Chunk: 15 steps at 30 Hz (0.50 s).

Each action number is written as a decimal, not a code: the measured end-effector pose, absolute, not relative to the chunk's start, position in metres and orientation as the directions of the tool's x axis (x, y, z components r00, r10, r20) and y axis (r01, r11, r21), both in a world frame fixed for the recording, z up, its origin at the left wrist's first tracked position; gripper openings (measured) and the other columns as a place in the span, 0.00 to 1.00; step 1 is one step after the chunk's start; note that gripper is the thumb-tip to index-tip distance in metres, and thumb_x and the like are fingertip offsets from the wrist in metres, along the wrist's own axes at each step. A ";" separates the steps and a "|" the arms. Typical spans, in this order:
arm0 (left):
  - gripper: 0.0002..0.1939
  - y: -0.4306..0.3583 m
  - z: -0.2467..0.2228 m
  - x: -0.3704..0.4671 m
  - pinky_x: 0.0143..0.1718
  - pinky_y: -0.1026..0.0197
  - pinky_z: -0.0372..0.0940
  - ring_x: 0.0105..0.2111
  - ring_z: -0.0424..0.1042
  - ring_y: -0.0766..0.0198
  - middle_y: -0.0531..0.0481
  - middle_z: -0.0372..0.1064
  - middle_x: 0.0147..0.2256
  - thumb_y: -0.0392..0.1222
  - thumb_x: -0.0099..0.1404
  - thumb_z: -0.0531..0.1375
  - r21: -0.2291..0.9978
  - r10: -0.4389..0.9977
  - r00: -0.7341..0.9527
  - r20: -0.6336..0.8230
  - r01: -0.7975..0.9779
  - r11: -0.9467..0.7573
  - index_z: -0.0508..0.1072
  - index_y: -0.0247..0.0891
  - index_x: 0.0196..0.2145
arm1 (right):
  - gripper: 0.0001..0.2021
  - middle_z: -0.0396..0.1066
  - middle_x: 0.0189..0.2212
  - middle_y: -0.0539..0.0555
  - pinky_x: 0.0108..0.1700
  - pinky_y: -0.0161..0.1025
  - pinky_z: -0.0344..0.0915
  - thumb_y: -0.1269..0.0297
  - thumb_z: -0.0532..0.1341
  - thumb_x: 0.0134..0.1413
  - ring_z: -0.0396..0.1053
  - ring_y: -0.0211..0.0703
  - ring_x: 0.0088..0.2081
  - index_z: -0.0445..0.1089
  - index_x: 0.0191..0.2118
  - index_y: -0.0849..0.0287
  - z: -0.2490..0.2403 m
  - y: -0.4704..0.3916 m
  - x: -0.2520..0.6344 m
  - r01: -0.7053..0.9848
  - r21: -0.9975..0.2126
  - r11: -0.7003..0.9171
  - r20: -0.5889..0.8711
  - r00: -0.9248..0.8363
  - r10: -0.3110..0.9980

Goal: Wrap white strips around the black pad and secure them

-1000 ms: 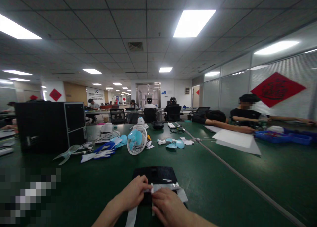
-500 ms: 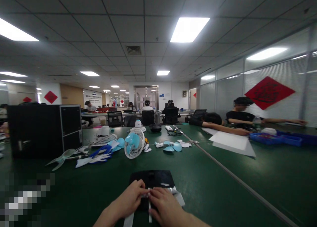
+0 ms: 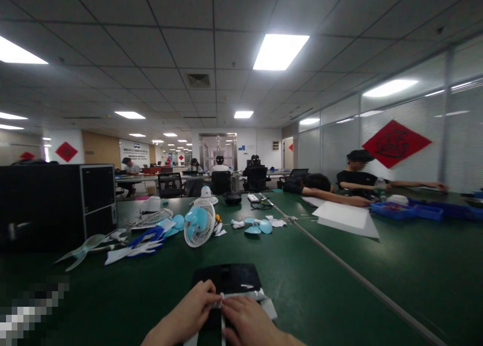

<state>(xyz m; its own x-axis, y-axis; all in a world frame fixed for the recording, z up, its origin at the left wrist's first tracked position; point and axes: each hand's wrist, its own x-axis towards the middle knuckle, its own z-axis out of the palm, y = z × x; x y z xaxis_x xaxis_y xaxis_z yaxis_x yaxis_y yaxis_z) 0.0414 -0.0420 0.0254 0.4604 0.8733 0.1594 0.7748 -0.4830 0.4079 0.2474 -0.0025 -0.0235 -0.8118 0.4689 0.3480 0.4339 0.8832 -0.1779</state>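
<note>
Green table (image 3: 320, 285), blue tray (image 3: 392, 215) (reddish bits (image 3: 393, 206) inside), left hand (image 3: 195, 306) pinching strip (image 3: 223, 326), open right hand (image 3: 248, 320) alongside

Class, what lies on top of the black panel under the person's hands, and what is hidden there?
Pale strips lie across the black panel. The left hand and right hand cover parts of both, so anything beneath them cannot be seen.

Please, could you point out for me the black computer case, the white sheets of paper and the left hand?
black computer case (image 3: 41, 205): head view, side panel
white sheets of paper (image 3: 343, 213): head view, top sheet
left hand (image 3: 196, 306): head view, back of hand
</note>
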 end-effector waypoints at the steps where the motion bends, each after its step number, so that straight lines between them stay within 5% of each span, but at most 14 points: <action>1: 0.18 -0.043 0.027 0.041 0.47 0.61 0.58 0.45 0.64 0.63 0.51 0.65 0.44 0.31 0.63 0.48 0.412 0.876 0.458 0.152 0.776 -0.477 0.74 0.45 0.41 | 0.22 0.70 0.54 0.57 0.59 0.43 0.58 0.58 0.58 0.58 0.65 0.50 0.55 0.65 0.57 0.57 -0.019 -0.004 0.249 0.438 -0.203 0.876 0.345 -0.805 0.482; 15: 0.15 -0.048 0.042 0.019 0.46 0.64 0.61 0.44 0.68 0.64 0.54 0.68 0.44 0.32 0.59 0.54 0.528 0.920 0.388 0.062 0.769 -0.360 0.78 0.46 0.37 | 0.14 0.76 0.42 0.54 0.50 0.36 0.64 0.69 0.52 0.61 0.72 0.43 0.44 0.76 0.41 0.56 0.016 -0.001 0.305 0.538 -0.339 0.772 0.330 -0.700 0.633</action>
<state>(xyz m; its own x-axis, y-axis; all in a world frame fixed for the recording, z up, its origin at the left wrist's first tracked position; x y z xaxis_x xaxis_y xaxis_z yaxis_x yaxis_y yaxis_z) 0.0189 -0.0481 0.0421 0.3878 0.9197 0.0619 0.7693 -0.3600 0.5278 0.3054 -0.0009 0.0157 -0.7005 0.6328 0.3300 0.5377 0.7720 -0.3391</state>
